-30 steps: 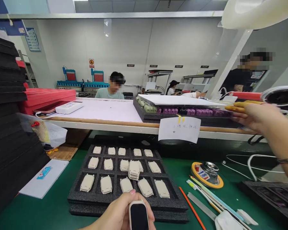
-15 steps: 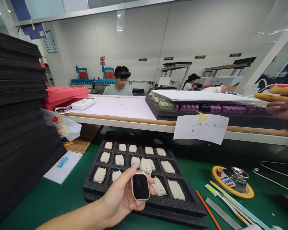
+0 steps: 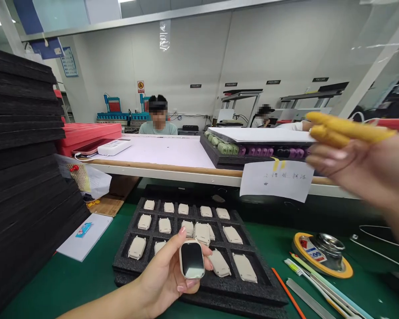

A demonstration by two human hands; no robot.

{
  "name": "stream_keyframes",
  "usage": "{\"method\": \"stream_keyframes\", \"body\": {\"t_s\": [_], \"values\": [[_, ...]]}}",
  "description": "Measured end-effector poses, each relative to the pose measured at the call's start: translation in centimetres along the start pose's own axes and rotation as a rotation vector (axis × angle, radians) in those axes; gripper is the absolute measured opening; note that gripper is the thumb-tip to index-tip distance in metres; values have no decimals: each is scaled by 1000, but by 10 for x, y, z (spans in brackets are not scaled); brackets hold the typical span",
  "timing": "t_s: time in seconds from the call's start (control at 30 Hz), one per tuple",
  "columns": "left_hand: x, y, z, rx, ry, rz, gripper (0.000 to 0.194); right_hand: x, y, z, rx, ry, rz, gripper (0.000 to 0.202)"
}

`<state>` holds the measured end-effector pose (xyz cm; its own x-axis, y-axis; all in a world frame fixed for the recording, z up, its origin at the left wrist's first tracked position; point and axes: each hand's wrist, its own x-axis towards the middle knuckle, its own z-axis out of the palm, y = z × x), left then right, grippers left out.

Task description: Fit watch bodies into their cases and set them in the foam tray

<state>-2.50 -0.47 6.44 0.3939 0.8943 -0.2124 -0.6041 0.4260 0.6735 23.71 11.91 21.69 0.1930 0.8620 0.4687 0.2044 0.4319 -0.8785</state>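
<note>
My left hand point(image 3: 168, 275) grips a smartwatch case point(image 3: 192, 259) with a dark glass screen and a pale frame, screen facing up. It is held over the near edge of a black foam tray point(image 3: 119, 259). Several cream watch cases point(image 3: 244, 267) lie in the tray's compartments, and one cream case point(image 3: 202, 233) rests on another behind my fingers. At the right my right hand point(image 3: 352, 155), blurred, hangs in front of the shelf with yellow finger cots point(image 3: 349, 126) on two stretched-out fingers. Nothing shows plainly in it.
Above the bench runs a white shelf point(image 3: 166, 153) bearing a foam tray of green and purple pieces point(image 3: 226, 148). Black foam sheets point(image 3: 23, 155) are stacked at left. A tape roll point(image 3: 322, 256), a toothbrush point(image 3: 294, 267) and a metal ruler point(image 3: 306, 294) lie at right. A person point(image 3: 158, 124) sits opposite.
My right hand has come in from the right edge, moving left in front of the shelf. My left hand keeps the smartwatch nearly in place; its screen now catches a bright reflection.
</note>
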Motion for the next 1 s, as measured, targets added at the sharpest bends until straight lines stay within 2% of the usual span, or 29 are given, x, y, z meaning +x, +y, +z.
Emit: {"method": "stream_keyframes", "body": {"t_s": [0.1, 0.13, 0.17, 0.2, 0.23, 0.3, 0.33, 0.4, 0.53, 0.67, 0.8, 1.0], "values": [[1, -1, -1, -13, 14, -12, 48, -61, 10, 13, 302, -298, 49, 19], [1, -2, -1, -12, 22, -23, 50, -82, 16, 16, 332, -436, 44, 25], [2, -2, -1, -11, 25, -32, 52, -101, 21, 19, 276, -525, 63, 20], [2, -3, 0, -12, 26, -39, 53, -118, 26, 23, 208, -569, 21, 15], [2, -3, 1, -16, 26, -43, 54, -133, 30, 27, 142, -694, -112, 9], [2, -3, 3, -22, 15, -50, 54, -154, 38, 39, -23, -768, -415, 20], [2, -3, 4, -24, 7, -56, 55, -160, 42, 44, -101, -765, -535, 25], [2, -4, 4, -27, 2, -70, 56, -168, 51, 55, -209, -702, -644, 23], [2, -6, 1, -54, 8, -83, 52, -170, 64, 61, -217, -679, -639, 13], [3, -8, -2, -72, -7, -71, 48, -170, 65, 60, -146, -672, -607, 12], [3, -10, -2, -37, -7, -50, 46, -168, 65, 66, -20, -592, -493, 10], [0, -9, 1, 74, -60, -46, 56, -156, 77, 64, 424, -310, -47, 6]]}}
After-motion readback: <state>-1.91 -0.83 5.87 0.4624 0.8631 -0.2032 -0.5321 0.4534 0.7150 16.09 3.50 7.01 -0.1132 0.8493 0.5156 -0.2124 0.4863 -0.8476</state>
